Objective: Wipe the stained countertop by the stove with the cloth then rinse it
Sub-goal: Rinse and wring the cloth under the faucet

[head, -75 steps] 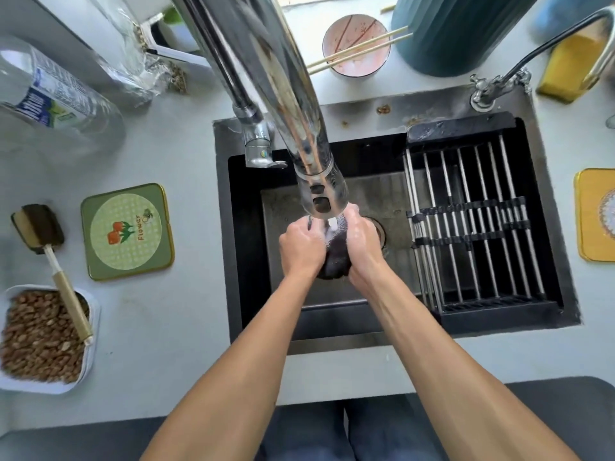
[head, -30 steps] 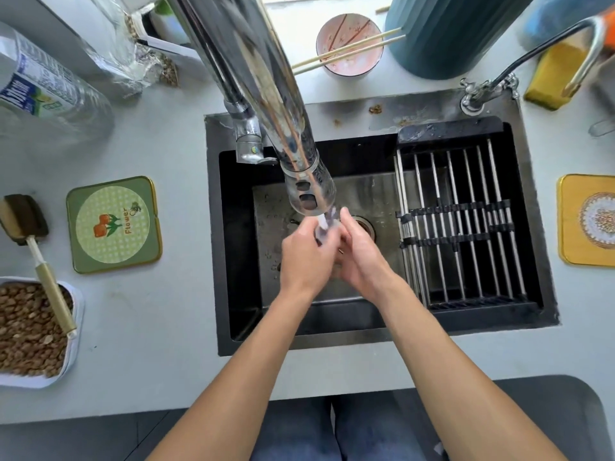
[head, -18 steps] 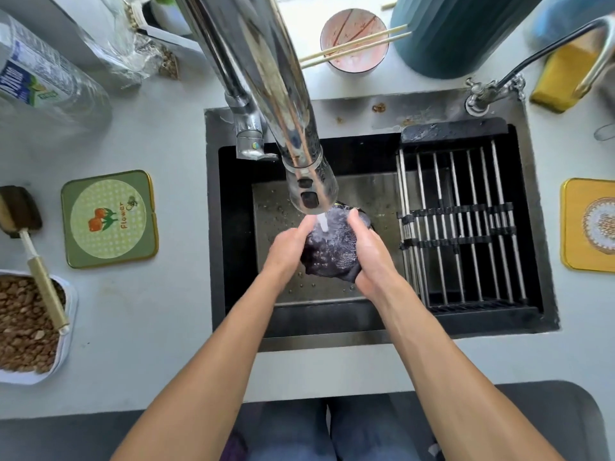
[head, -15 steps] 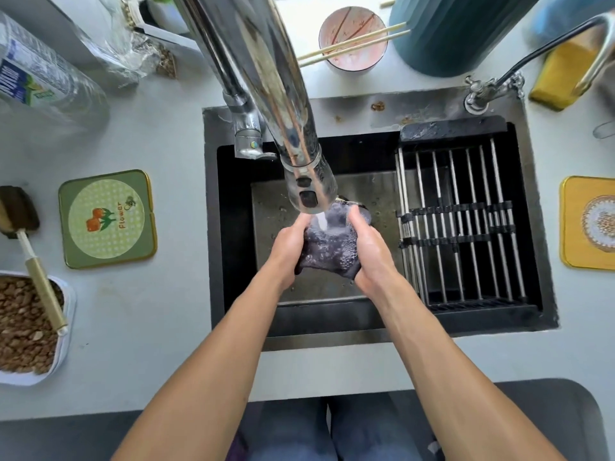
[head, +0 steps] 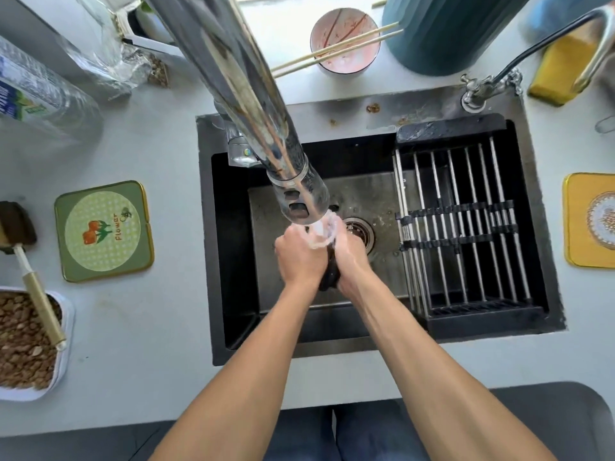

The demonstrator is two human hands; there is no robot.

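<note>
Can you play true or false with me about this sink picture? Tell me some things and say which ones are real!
1. Both hands squeeze a dark wet cloth under the running chrome faucet. True.
2. The wooden chopsticks lie inside the sink. False: they rest across the pink bowl behind the black sink.
3. The metal drying rack sits in the sink's right part. True.
4. The green square flower coaster lies right of the sink. False: it lies left of it.

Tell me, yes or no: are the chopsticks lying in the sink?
No, the chopsticks rest across the pink bowl on the counter behind the sink, not in the basin.
</note>
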